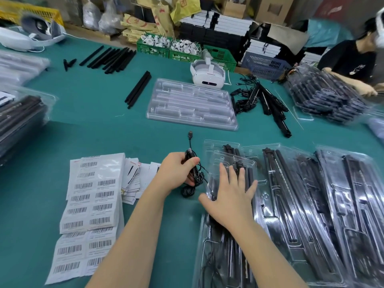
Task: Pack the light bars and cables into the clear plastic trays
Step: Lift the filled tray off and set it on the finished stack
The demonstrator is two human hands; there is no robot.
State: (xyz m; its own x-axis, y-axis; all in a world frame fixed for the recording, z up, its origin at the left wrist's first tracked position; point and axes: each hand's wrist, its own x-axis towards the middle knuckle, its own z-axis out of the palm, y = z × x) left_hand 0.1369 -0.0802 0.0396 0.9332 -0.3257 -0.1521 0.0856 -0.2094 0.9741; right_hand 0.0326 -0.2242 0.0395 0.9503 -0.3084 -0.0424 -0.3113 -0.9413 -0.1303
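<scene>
cable: black bundle (192, 173) pinched in the left hand (176, 171) grip, USB plug poking up; just left of the tray
tray: clear, bars inside (230, 204); right hand (228, 200) flat on it, fingers spread
labels: barcode sheets (89, 204) on the green counter (93, 125); print too blurry to read
edge: near tray cut off at the bottom
</scene>
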